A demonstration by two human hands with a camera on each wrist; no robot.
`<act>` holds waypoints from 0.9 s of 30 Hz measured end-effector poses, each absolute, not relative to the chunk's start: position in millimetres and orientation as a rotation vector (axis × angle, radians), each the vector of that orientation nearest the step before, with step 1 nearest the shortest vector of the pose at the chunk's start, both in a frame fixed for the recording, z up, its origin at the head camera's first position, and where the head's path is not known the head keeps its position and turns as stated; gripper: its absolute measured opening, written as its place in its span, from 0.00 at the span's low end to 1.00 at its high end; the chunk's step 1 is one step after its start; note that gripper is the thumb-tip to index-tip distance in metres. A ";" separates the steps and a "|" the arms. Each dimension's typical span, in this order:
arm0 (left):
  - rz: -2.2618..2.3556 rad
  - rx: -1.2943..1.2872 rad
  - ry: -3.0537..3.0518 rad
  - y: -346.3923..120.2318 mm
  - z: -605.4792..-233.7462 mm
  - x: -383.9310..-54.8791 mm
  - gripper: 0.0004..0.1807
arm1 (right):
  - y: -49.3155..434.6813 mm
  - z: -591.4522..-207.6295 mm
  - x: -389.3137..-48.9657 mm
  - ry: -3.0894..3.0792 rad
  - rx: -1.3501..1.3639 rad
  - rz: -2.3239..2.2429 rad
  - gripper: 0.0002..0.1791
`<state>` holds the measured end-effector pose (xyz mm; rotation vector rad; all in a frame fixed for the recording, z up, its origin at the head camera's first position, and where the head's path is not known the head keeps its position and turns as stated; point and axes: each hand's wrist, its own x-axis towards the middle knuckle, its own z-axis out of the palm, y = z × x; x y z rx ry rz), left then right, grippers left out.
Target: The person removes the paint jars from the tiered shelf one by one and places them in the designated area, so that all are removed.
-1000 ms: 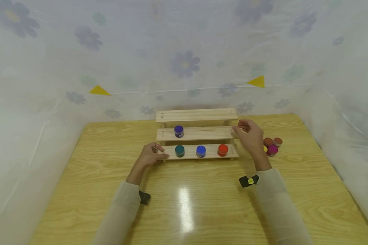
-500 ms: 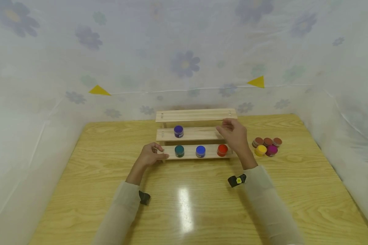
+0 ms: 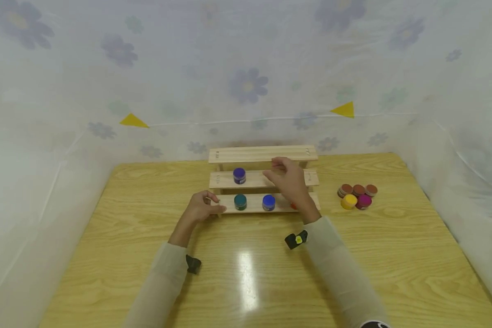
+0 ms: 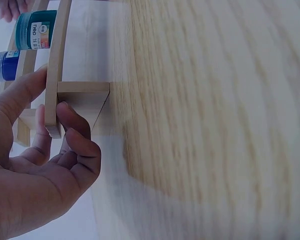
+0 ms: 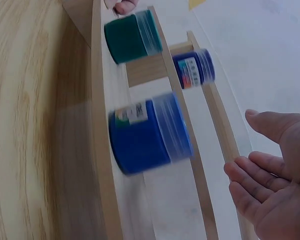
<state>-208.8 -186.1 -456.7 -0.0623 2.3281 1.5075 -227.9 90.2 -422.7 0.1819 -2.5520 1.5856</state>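
Note:
A three-step wooden display rack (image 3: 250,210) stands on the table. My left hand (image 3: 199,207) grips the left end of its lowest step, thumb on top and fingers curled beneath, as the left wrist view shows. On that step sit a green paint jar (image 3: 240,202), a blue paint jar (image 3: 269,202) and a red paint jar (image 3: 294,206), the red one mostly hidden behind my right wrist. A purple paint jar (image 3: 239,176) rests on the left of the middle step. Over that step, to the right of the purple jar, my right hand (image 3: 289,180) hovers with loosely bent fingers, holding nothing.
To the right of the rack, several jars are grouped on the table: brown-lidded jars (image 3: 358,190) behind, with a yellow jar (image 3: 349,201) and a magenta jar (image 3: 363,201) in front. A flowered white curtain (image 3: 246,105) hangs close behind the rack.
My right hand has moved left from the rack's right end to above the middle step, uncovering the jars at right and covering the red one. The left hand has stayed in place.

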 end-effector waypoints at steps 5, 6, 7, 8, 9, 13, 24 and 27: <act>1.504 -0.064 2.336 -186.6 -462.0 -211.9 0.18 | 74.1 -423.0 -229.8 -2.561 0.227 1.587 0.27; 1.504 -0.068 2.336 -186.7 -462.0 -212.2 0.18 | 71.2 -423.3 -230.4 -2.561 0.235 1.580 0.26; 1.505 -0.069 2.335 -186.7 -462.0 -212.5 0.18 | 68.5 -423.7 -230.9 -2.564 0.244 1.569 0.26; 1.508 -0.071 2.331 -186.6 -462.1 -212.6 0.18 | 65.7 -424.2 -231.2 -2.563 0.250 1.566 0.26; 1.508 -0.066 2.331 -186.7 -462.2 -212.9 0.18 | 63.1 -425.0 -231.7 -2.565 0.257 1.558 0.25; 1.511 -0.068 2.326 -187.2 -462.8 -213.3 0.19 | 53.9 -428.5 -232.9 -2.568 0.296 1.567 0.26; 1.512 -0.068 2.328 -187.6 -462.0 -211.5 0.19 | 32.2 -433.4 -232.2 -2.605 0.321 1.581 0.28; 1.514 -0.071 2.329 -187.5 -461.6 -211.0 0.18 | 27.8 -433.5 -231.7 -2.590 0.316 1.608 0.28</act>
